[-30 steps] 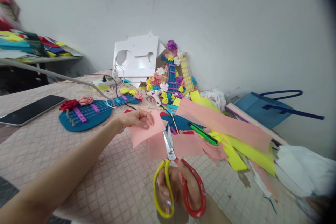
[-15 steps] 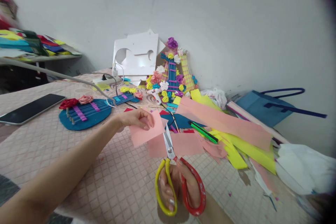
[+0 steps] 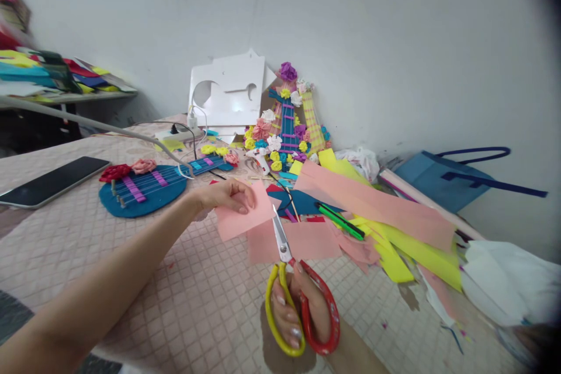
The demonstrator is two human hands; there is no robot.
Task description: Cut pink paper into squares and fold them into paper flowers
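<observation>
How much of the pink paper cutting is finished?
Partly done. Pink strips already lie on the pile with yellow ones, and flowered paper guitars sit finished. In hand: the left hand holds a pink sheet while the right hand works the scissors, blades nearly closed in it. The cut has not gone through the whole sheet yet.

my table [image 3: 184, 298] wears a pinkish quilted cover. on its left edge lies a dark tablet [image 3: 50, 181], and near it a blue felt guitar [image 3: 142, 190] with red and pink roses. a white power strip [image 3: 175, 135] sits further back. a flowered craft tower [image 3: 287, 123] and a white cutout board [image 3: 228, 93] lean at the wall. pink and yellow paper strips [image 3: 381, 210] pile on the right, a green marker [image 3: 339, 221] on them, a blue bag [image 3: 442, 178] beyond.
</observation>
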